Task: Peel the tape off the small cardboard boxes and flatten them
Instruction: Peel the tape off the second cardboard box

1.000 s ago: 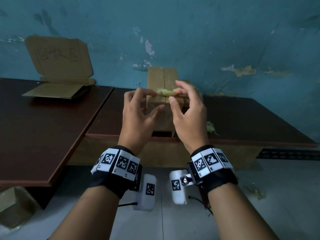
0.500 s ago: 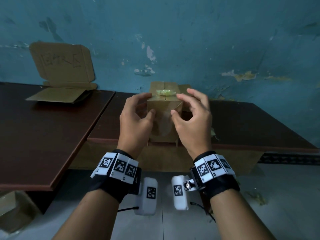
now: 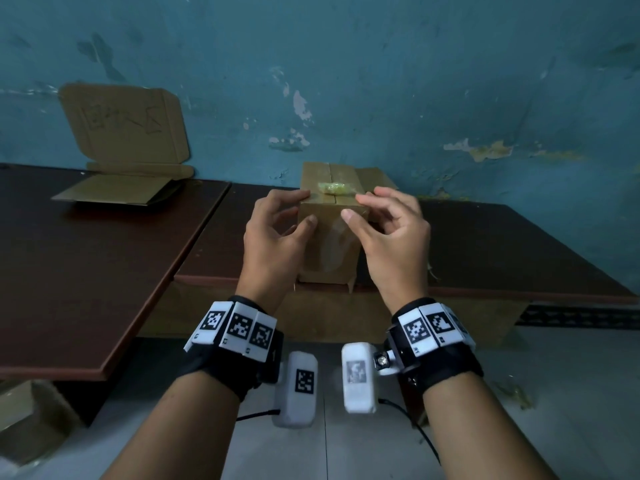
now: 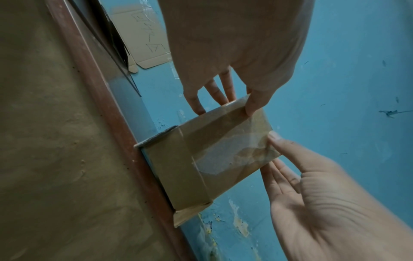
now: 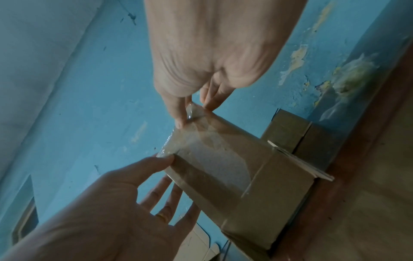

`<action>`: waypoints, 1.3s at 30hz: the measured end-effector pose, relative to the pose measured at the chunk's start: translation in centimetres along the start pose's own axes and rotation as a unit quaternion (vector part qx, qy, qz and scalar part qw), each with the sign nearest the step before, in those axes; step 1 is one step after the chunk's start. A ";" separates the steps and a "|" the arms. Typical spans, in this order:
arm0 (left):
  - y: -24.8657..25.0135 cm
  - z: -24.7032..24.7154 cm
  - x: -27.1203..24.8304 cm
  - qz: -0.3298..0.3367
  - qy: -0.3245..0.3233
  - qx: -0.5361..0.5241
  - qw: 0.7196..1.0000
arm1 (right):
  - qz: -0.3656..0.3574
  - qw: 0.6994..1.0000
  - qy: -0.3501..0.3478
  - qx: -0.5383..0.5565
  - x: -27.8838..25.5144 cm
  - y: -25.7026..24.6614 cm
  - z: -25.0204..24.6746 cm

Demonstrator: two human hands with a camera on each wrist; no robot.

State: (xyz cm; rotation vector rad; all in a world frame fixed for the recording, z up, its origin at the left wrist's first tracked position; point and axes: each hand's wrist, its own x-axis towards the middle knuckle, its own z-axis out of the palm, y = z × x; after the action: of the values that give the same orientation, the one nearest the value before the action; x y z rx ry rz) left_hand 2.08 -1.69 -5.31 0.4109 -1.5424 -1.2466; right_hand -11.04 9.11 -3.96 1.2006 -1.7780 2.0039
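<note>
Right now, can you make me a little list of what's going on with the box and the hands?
box: small cardboard box standing at the table edge
tape: clear strip still on the front, its top end lifted
left hand: steadies the box, thumb on front
right hand: pinches the tape's loose end
tape wad: yellowish ball on the box top
behind: flattened cardboard leaning against the wall

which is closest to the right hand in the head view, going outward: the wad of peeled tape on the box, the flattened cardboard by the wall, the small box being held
1. small cardboard box, touched by the right hand.
2. yellowish tape wad, on the box top, just left.
3. flattened cardboard, far left against the wall.
</note>
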 end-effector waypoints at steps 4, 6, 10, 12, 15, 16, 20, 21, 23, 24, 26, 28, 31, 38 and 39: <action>0.0 0.1 0.0 -0.004 0.006 0.002 1.000 | 0.028 0.999 -0.024 0.029 0.0 0.3 0.0; 0.0 0.1 0.0 -0.004 0.010 0.010 1.000 | 0.041 0.997 -0.037 0.047 -0.1 0.2 -0.1; 0.2 0.3 -0.2 0.005 0.016 0.029 0.999 | 0.032 0.998 -0.042 0.041 -0.2 0.2 0.2; 0.2 0.4 -0.3 0.009 0.021 0.032 0.999 | 0.025 0.998 -0.040 0.031 -0.2 0.3 0.4; 0.3 0.4 -0.3 0.016 0.023 0.034 0.999 | 0.020 0.999 -0.036 0.023 -0.3 0.5 0.6; 0.3 0.4 -0.3 0.019 0.023 0.034 0.999 | 0.018 0.999 -0.036 0.021 -0.2 0.5 0.6; 0.4 0.2 -0.2 0.026 0.019 0.046 0.998 | -0.002 0.999 -0.040 -0.007 -0.2 0.5 0.5; 0.4 0.2 -0.2 0.031 0.020 0.051 0.998 | -0.009 0.999 -0.041 -0.016 -0.3 0.5 0.5; 0.5 0.2 -0.4 0.072 0.026 0.094 0.993 | -0.018 0.999 -0.042 -0.019 -0.3 0.4 0.6; 0.5 0.2 -0.6 0.110 0.034 0.132 0.985 | -0.019 0.999 -0.045 -0.018 -0.3 0.4 0.6; 0.5 0.2 -0.8 0.176 0.041 0.193 0.964 | -0.026 0.998 -0.052 -0.028 -0.4 0.2 0.6; 0.7 0.4 -0.9 0.204 0.039 0.225 0.952 | -0.040 0.996 -0.057 -0.048 -0.5 0.0 0.6; 1.0 0.5 -1.1 0.227 0.036 0.261 0.938 | -0.051 0.995 -0.060 -0.059 -0.6 -0.1 0.6; 0.3 0.0 -0.9 0.280 0.010 0.281 0.918 | -0.074 0.993 -0.064 -0.062 -0.6 0.0 0.6; 0.3 0.0 -0.8 0.282 0.010 0.284 0.917 | -0.075 0.993 -0.063 -0.062 -0.6 0.0 0.7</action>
State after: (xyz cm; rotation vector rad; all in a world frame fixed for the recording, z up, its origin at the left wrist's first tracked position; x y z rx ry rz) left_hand 2.47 -0.94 -5.47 0.3056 -1.8234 -0.3359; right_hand -10.36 8.69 -4.45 1.4046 -1.7797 1.7438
